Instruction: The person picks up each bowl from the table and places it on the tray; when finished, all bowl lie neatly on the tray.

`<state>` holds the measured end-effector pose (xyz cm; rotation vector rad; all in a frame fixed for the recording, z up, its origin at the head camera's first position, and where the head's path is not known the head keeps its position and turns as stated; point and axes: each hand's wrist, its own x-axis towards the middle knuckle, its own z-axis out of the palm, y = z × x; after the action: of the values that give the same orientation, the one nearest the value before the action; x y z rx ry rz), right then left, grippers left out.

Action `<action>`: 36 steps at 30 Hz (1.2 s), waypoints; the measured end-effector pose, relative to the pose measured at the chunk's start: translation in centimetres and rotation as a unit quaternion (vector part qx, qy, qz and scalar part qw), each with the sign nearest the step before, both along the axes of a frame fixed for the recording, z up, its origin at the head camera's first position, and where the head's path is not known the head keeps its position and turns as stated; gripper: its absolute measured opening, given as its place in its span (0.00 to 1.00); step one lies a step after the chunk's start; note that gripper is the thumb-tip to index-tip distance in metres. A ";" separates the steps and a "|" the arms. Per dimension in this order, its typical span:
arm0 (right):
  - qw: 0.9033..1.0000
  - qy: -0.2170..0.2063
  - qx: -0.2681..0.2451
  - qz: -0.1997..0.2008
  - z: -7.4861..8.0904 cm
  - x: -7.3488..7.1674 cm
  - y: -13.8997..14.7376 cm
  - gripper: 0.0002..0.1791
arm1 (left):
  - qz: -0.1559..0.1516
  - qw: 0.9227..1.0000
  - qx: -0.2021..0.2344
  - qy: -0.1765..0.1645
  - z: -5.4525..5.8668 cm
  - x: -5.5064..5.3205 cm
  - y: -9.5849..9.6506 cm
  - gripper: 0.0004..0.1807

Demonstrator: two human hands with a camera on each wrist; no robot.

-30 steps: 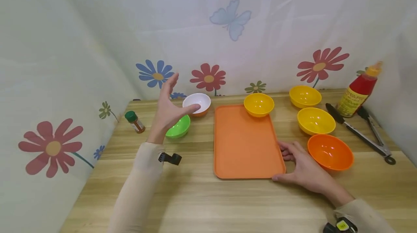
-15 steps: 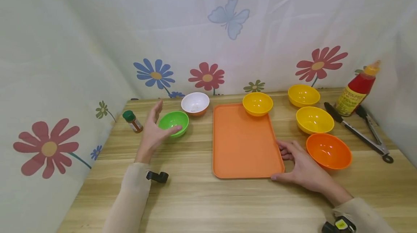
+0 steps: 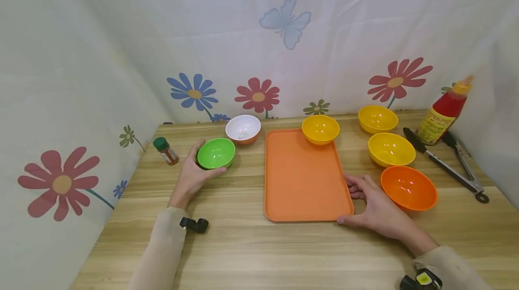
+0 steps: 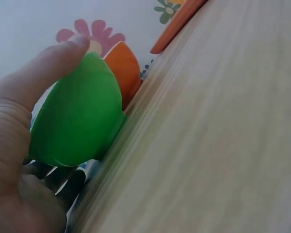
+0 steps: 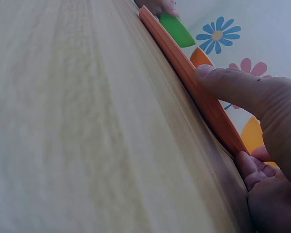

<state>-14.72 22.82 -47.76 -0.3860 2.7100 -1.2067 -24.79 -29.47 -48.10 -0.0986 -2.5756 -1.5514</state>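
Observation:
My left hand [image 3: 191, 176] holds the small green bowl [image 3: 216, 153] from its left side, thumb along the near side and fingers on the far left. In the left wrist view the thumb lies at the rim of the green bowl [image 4: 80, 116], whose base is down at the tabletop. My right hand [image 3: 381, 212] grips the near right corner of the orange tray [image 3: 304, 182]. From the right wrist view, its thumb rests on the tray's edge [image 5: 184, 68] and its other fingers are curled against the side. A yellow bowl [image 3: 320, 129] sits on the tray's far right corner.
Behind the green bowl stands a white bowl [image 3: 243, 128] with an orange outside. A green-capped spice jar [image 3: 166, 151] is at left. Yellow bowls [image 3: 391, 149], an orange bowl [image 3: 409, 188], tongs [image 3: 450, 170] and a red sauce bottle [image 3: 443, 112] stand right. Printed curtains hang behind.
My left hand has come down and left from above the green and white bowls, and now holds the green bowl. My right hand has stayed at the tray.

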 end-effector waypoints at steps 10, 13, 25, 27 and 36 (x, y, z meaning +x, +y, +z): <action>1.000 0.004 0.002 0.002 0.1 -0.1 0.2 0.68 | 0.021 0.999 0.022 -0.010 -0.6 -0.3 -0.1 0.68; 1.000 0.004 0.001 0.002 0.2 -0.1 0.2 0.68 | 0.020 0.999 0.026 -0.013 -0.5 -0.4 -0.2 0.68; 1.000 0.002 -0.003 0.001 0.2 -0.2 0.3 0.68 | 0.025 0.998 0.058 0.003 0.5 -0.4 0.3 0.63; 1.000 0.001 -0.003 0.001 0.2 -0.1 0.3 0.68 | 0.023 0.998 0.060 0.006 1.0 -0.4 0.7 0.62; 1.000 -0.008 -0.005 0.000 0.0 0.0 0.1 0.68 | -0.009 0.997 0.081 0.008 2.5 -0.3 3.1 0.60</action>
<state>-14.76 22.94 -47.78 -0.3774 2.6918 -1.2175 -25.06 -26.40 -45.59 -0.1173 -2.4314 -1.7500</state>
